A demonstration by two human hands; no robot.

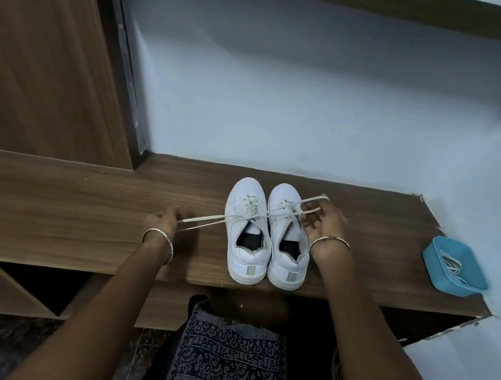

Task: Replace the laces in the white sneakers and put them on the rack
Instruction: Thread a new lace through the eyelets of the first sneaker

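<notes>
Pair of white sneakers is standing side by side on the wooden shelf (78, 214), toes toward the wall: left sneaker (247, 234), right sneaker (288, 240), touching or nearly so.

Both are showing lacing across the front eyelets. The upper eyelets are too small to read.

One lace (206, 218) is running taut across the pair, with two strands going out to each side and crossing near the gap between the shoes. Which sneaker it belongs to cannot be told.

Left hand (161, 220) is pinching the two strands out to the left, with its fingers curled round them. Right hand (325, 223) is holding the loop on the far side of the right sneaker. It is blurred, but the loop is passing round its fingers. The hands are well apart, drawing the lace between them.

Judgement: threading is looking mostly done and a bow or knot is being pulled tight. Whether the other shoe is tied is not showing.

Still remaining: moving the pair to the rack, possibly the open compartments (3, 290) below the shelf.

Blue tray (437, 248) is sitting at the right end of the shelf, holding loose laces (452, 266), old or spare unknown
</notes>
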